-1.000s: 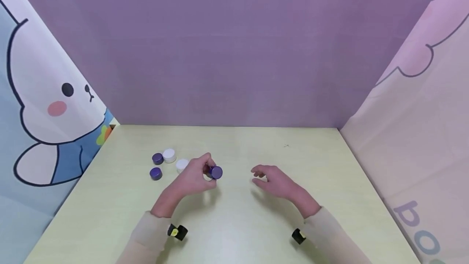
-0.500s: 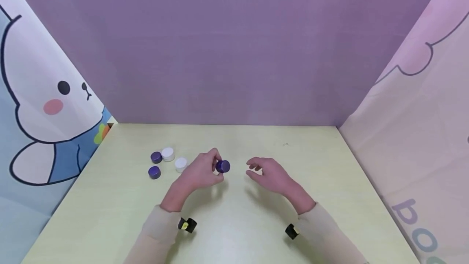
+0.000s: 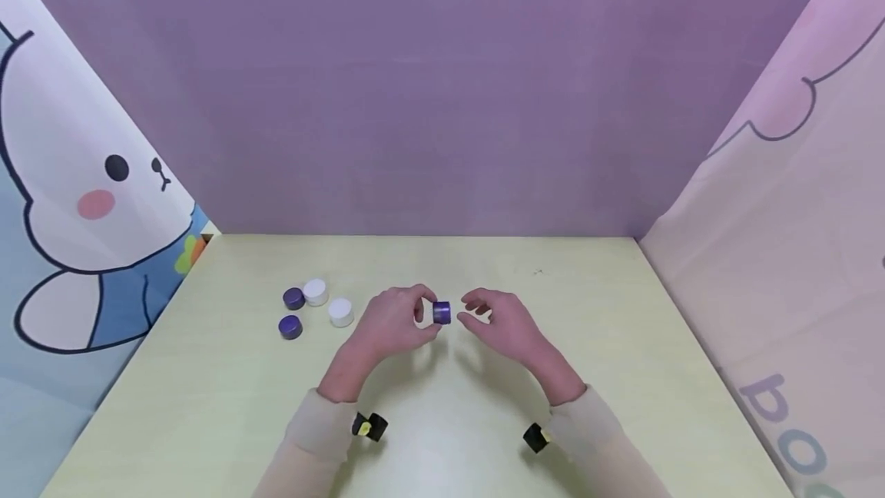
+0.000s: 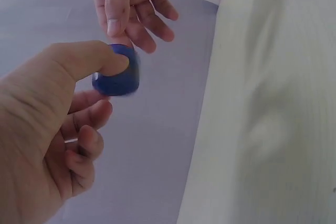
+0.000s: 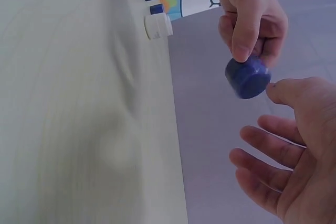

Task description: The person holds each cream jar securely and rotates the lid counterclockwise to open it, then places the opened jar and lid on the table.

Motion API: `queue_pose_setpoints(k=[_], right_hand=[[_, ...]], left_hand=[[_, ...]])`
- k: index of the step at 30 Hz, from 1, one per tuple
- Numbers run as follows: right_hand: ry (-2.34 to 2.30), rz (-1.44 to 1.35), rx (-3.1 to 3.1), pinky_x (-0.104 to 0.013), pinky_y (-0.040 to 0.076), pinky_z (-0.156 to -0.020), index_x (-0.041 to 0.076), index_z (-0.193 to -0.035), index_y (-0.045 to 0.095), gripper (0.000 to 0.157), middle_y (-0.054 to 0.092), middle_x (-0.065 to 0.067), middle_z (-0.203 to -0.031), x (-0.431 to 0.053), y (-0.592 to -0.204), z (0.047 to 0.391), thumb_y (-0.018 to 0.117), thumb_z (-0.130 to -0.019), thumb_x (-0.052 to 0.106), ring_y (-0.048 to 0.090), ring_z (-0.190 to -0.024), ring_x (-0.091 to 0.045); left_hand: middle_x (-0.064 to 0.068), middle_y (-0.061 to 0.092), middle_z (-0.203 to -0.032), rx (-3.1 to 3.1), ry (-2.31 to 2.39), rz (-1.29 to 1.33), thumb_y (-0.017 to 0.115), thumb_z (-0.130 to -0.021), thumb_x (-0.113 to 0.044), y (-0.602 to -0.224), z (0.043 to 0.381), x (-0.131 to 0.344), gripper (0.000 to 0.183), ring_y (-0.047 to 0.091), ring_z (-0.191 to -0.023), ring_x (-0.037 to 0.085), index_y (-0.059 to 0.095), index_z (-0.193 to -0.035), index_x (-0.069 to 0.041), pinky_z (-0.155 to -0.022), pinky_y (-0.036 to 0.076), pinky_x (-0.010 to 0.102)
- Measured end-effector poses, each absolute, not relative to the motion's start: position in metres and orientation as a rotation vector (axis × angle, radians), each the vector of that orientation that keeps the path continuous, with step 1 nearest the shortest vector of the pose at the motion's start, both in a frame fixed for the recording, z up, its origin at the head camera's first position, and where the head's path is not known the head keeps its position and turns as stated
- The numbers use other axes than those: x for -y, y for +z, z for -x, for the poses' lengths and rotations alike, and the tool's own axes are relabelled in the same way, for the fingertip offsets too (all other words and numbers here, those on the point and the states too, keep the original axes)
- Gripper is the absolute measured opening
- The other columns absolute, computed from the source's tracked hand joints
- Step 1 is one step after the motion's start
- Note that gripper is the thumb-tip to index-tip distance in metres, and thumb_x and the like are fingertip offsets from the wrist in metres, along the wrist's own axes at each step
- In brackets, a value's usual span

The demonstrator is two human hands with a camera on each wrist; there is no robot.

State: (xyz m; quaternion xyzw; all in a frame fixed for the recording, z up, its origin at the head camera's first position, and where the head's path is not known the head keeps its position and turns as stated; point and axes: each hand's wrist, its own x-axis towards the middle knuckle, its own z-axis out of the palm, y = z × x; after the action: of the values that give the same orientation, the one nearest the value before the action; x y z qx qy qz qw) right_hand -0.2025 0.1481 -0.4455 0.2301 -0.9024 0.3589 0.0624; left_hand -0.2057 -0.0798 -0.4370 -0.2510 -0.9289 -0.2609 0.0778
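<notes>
My left hand (image 3: 394,321) pinches a small, purple, jar-like cylinder (image 3: 442,313) between thumb and fingers, above the table. The cylinder lies on its side in the grip, its flat end facing my right hand (image 3: 503,327). That hand holds nothing; its fingers are loosely bent and spread. In the right wrist view its thumb tip is right at the edge of the purple cylinder (image 5: 249,77). From the left wrist the left thumb (image 4: 113,64) covers part of the cylinder, and the right fingers show just beyond it.
Left of the hands stand two white cylinders (image 3: 341,312) and two purple ones (image 3: 290,327), grouped on the pale table (image 3: 207,406). A purple cloth wall (image 3: 429,98) rises behind the table, with printed cloth sides at left and right.
My left hand has carried the purple cylinder to the right and turned it sideways. My right hand has moved left and slightly away, so the two hands are now close together.
</notes>
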Motion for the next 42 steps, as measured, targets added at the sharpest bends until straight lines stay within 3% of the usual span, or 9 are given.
queue_pose_setpoints(k=[8, 13, 17, 24, 32, 37, 42], right_hand=[[1.372, -0.621, 2.699, -0.030, 0.053, -0.073, 0.010, -0.108, 0.069, 0.020, 0.069, 0.005, -0.093, -0.148, -0.447, 0.201, 0.070, -0.091, 0.020, 0.064, -0.085, -0.012], [1.405, -0.612, 2.686, -0.032, 0.053, -0.075, 0.007, -0.109, 0.069, 0.021, 0.069, 0.005, -0.093, -0.153, -0.449, 0.201, 0.069, -0.092, 0.018, 0.064, -0.085, -0.012], [1.404, -0.597, 2.688, -0.032, 0.053, -0.075, 0.010, -0.109, 0.069, 0.018, 0.069, 0.007, -0.091, -0.159, -0.447, 0.201, 0.068, -0.092, 0.018, 0.064, -0.085, -0.010], [1.406, -0.631, 2.668, -0.032, 0.053, -0.073, 0.011, -0.110, 0.069, 0.018, 0.069, 0.005, -0.092, -0.165, -0.440, 0.200, 0.067, -0.094, 0.018, 0.064, -0.085, -0.011], [1.404, -0.654, 2.648, -0.032, 0.053, -0.073, 0.010, -0.110, 0.069, 0.017, 0.069, 0.005, -0.092, -0.167, -0.439, 0.199, 0.065, -0.094, 0.017, 0.064, -0.084, -0.012], [1.399, -0.652, 2.660, -0.033, 0.053, -0.073, 0.010, -0.110, 0.068, 0.019, 0.069, 0.003, -0.098, -0.164, -0.433, 0.201, 0.066, -0.094, 0.020, 0.064, -0.088, -0.014], [1.374, -0.588, 2.676, -0.033, 0.053, -0.073, 0.011, -0.108, 0.071, 0.026, 0.070, 0.000, -0.102, -0.159, -0.429, 0.204, 0.072, -0.089, 0.028, 0.065, -0.087, -0.016]], left_hand=[[-0.009, 0.061, -0.077, 2.709, -0.984, 0.768, 0.080, -0.077, -0.033, -0.459, 0.213, 0.076, 0.029, 0.050, -0.060, 0.007, 0.069, -0.097, -0.017, -0.055, 0.042, 0.024], [-0.011, 0.065, -0.090, 2.604, -1.209, 0.788, 0.083, -0.076, -0.032, -0.467, 0.214, 0.076, 0.028, 0.059, -0.078, 0.018, 0.070, -0.097, -0.019, -0.067, 0.047, 0.029], [-0.012, 0.067, -0.089, 2.486, -1.456, 0.823, 0.084, -0.076, -0.027, -0.465, 0.215, 0.075, 0.027, 0.059, -0.080, 0.027, 0.071, -0.098, -0.018, -0.064, 0.048, 0.036], [-0.015, 0.069, -0.093, 2.405, -1.593, 0.783, 0.083, -0.079, -0.025, -0.461, 0.216, 0.072, 0.032, 0.059, -0.080, 0.016, 0.072, -0.109, -0.020, -0.067, 0.048, 0.048], [-0.006, 0.068, -0.083, 2.402, -1.626, 0.764, 0.086, -0.074, -0.019, -0.459, 0.214, 0.073, 0.026, 0.061, -0.077, 0.033, 0.072, -0.096, -0.018, -0.063, 0.045, 0.037], [-0.013, 0.068, -0.087, 2.413, -1.596, 0.758, 0.086, -0.073, -0.019, -0.457, 0.214, 0.072, 0.028, 0.061, -0.079, 0.021, 0.072, -0.097, -0.018, -0.063, 0.044, 0.035], [-0.014, 0.069, -0.091, 2.412, -1.602, 0.750, 0.087, -0.074, -0.022, -0.456, 0.214, 0.074, 0.028, 0.060, -0.082, 0.010, 0.072, -0.098, -0.020, -0.070, 0.044, 0.044]])
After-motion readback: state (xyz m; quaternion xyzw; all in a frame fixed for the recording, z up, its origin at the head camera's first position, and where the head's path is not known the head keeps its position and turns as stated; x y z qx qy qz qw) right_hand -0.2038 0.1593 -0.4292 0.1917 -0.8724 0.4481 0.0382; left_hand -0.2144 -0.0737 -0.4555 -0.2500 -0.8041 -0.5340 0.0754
